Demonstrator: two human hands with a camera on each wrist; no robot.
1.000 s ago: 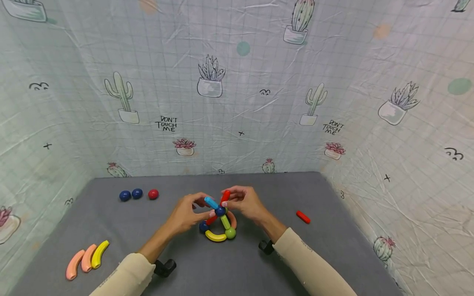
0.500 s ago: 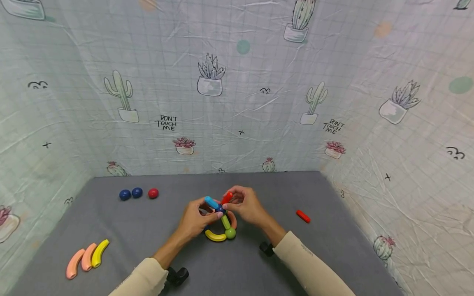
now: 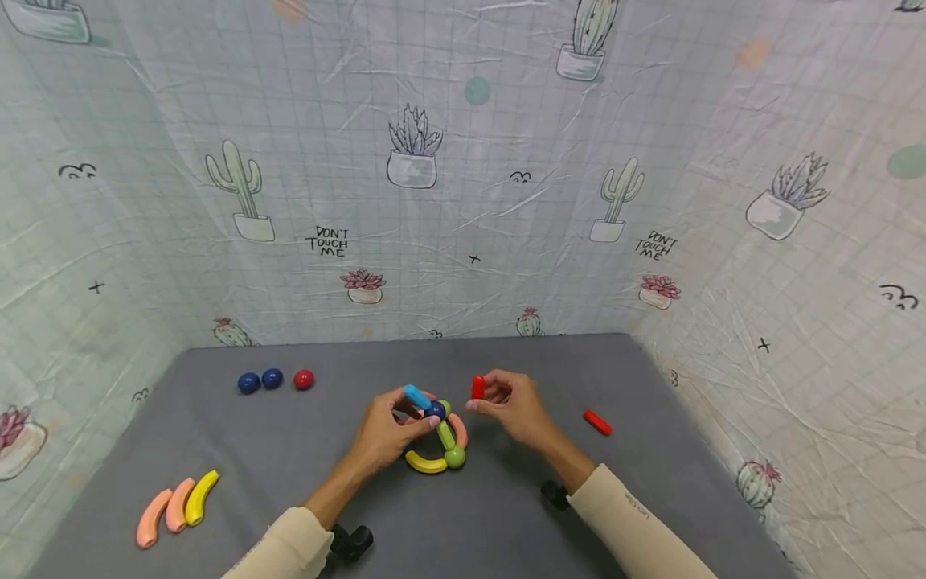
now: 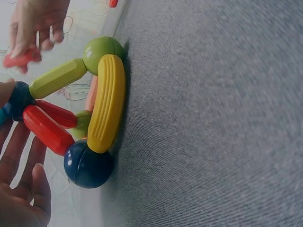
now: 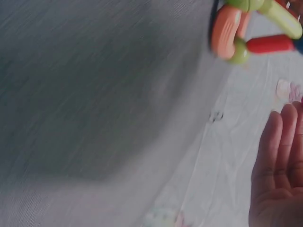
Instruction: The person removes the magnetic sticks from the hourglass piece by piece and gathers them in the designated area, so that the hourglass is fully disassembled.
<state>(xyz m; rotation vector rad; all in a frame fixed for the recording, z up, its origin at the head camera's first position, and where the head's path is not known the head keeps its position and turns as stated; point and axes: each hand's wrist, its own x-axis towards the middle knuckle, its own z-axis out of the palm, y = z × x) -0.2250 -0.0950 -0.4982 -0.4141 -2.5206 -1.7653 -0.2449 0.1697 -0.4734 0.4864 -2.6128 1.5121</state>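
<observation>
A frame of toy building rods and balls stands mid-table. Its base has a yellow curved rod point(image 3: 425, 462), peach curved rods point(image 5: 225, 31), green balls point(image 3: 455, 457) and a dark blue ball point(image 4: 88, 164). A green rod point(image 4: 57, 78) and two red rods point(image 4: 47, 130) slant up to a dark blue top ball point(image 3: 436, 410). My left hand point(image 3: 387, 426) pinches that top ball, from which a light blue rod point(image 3: 416, 396) juts up leftward. Right of the frame and apart from it, my right hand point(image 3: 517, 408) holds a red rod point(image 3: 477, 388) between thumb and fingers.
Two blue balls point(image 3: 272, 378) and a red ball point(image 3: 304, 379) lie at the back left. Two peach curved rods point(image 3: 153, 519) and a yellow one point(image 3: 202, 497) sit front left. Another red rod point(image 3: 597, 422) lies on the right. A patterned cloth point(image 3: 470, 201) hangs behind the grey table.
My right hand has drawn the red rod away from the top ball, to the right. My left hand has shifted right and closed in on the top ball.
</observation>
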